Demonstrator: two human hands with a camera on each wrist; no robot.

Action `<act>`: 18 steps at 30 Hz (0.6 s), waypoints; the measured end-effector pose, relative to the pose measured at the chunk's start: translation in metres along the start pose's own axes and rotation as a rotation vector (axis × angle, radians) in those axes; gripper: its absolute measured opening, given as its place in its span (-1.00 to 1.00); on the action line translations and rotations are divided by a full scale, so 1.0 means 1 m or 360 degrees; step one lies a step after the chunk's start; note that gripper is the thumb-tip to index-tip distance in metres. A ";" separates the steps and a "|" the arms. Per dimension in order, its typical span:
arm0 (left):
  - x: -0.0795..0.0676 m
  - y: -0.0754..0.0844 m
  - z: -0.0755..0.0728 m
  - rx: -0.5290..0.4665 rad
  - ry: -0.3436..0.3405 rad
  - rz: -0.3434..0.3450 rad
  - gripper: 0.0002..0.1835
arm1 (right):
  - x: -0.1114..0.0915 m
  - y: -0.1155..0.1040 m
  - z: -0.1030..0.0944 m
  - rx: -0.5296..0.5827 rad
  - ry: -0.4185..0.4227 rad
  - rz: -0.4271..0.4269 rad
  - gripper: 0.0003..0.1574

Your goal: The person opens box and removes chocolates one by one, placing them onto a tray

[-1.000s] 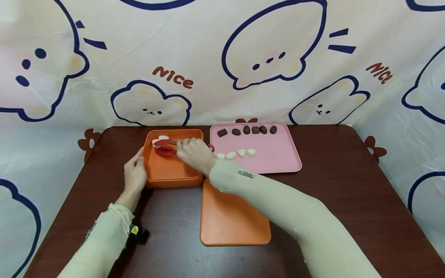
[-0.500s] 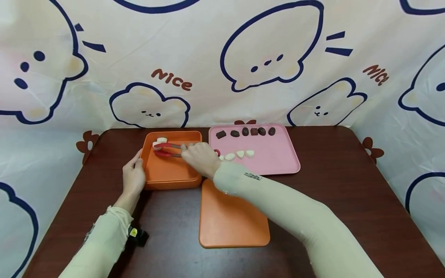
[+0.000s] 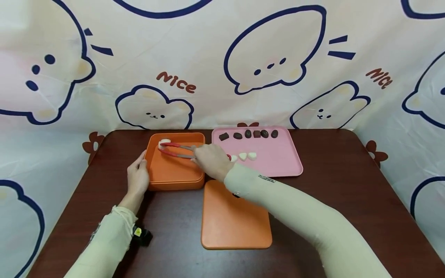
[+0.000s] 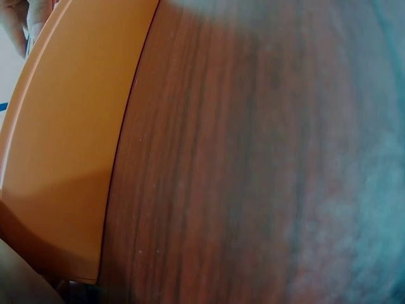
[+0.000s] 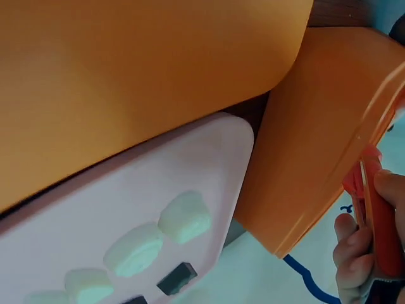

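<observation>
My right hand [image 3: 212,160] grips red-tipped tongs [image 3: 177,150] over an orange box [image 3: 175,185]. The tongs' tips are apart, right at two white pieces [image 3: 165,141] in the box's far left corner. In the right wrist view, the fingers [image 5: 354,253] and thumb curl around the red handle of the tongs [image 5: 381,228]. My left hand [image 3: 138,177] rests against the box's left side, its fingertips near the rim. The left wrist view shows the orange wall [image 4: 76,126] of the box, with part of the hand at the lower left.
A pink tray [image 3: 278,166] stands right of the box, bearing a row of dark chocolates [image 3: 248,133] and several white pieces [image 3: 252,155]. In front lies a flat orange lid [image 3: 236,227] on the dark wooden table [image 3: 330,185]. A patterned cloth [image 3: 208,104] hangs behind.
My right hand has drawn back to the right, so more of the tongs shows. The tongs' arms stand wider apart, and the tips remain by the white pieces. The left hand stays on the box.
</observation>
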State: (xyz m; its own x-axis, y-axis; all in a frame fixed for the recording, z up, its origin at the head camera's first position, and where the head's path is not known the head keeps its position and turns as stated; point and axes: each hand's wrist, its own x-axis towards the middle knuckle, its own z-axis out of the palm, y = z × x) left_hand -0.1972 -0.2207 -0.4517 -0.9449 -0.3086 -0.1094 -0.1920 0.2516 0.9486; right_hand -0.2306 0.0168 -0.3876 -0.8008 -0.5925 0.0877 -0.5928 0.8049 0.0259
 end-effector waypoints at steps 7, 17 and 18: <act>-0.001 -0.001 0.001 -0.0014 -0.0020 0.0005 -0.48 | -0.006 0.007 -0.003 0.0207 -0.0030 0.0069 -0.56; -0.002 0.001 0.000 -0.0052 -0.0028 -0.0013 -0.48 | -0.020 0.009 -0.007 0.0390 0.0037 0.0120 -0.53; -0.002 0.001 0.000 -0.0050 -0.0026 -0.0017 -0.48 | -0.021 0.010 -0.007 0.0413 0.0046 0.0123 -0.53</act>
State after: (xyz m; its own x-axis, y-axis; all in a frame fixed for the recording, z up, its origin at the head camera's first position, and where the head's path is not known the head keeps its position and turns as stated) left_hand -0.1956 -0.2203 -0.4503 -0.9470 -0.2963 -0.1244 -0.1942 0.2194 0.9561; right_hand -0.2187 0.0374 -0.3825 -0.8440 -0.5255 0.1078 -0.5351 0.8107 -0.2377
